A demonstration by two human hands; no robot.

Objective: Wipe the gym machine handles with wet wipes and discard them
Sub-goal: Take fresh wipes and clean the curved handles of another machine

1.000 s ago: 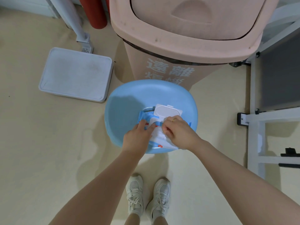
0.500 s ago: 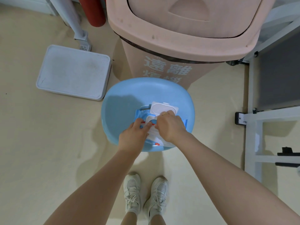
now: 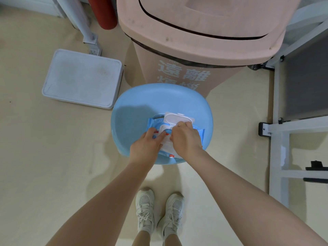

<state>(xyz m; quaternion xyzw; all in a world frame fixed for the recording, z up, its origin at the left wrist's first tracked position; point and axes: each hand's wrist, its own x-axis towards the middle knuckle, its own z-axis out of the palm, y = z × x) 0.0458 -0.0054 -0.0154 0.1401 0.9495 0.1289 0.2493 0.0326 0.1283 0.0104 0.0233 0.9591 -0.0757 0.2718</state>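
**Pink plastic bin [image 3: 195, 32] looming behind, wipes at hand**

Pink plastic first: standing directly behind the blue stool [image 3: 142, 103], lid closed, close enough for a short toss once a wipe is spent — probably parked there for that very reason. To the stool's right, well apart, white frame of a gym machine [image 3: 276, 139]; handles not in view. To the stool's upper left, a grey flat tray [image 3: 81, 79] on the beige floor, beside a grey post foot. Below the stool, white sneakers [image 3: 159, 215] planted close, toes nearly under its rim.

On the stool's seat, toward its near right side: wet wipe pack [image 3: 154, 121], blue wrapper, white flip lid [image 3: 177, 118] hinged open and tipped toward the bin, leaving the opening exposed. Raised to stool height, likely to spare bending to the floor.

Left hand [image 3: 144, 148] pressing down on the pack's near left part, fingers fairly straight — evidently bracing it so nothing slides or lifts. Right hand [image 3: 184, 141] curled over the opening, fingertips apparently pinching a wipe [image 3: 166, 141] at the slot; exact grip hidden under the knuckles. Judged stage: fetching a wipe, handles not yet wiped
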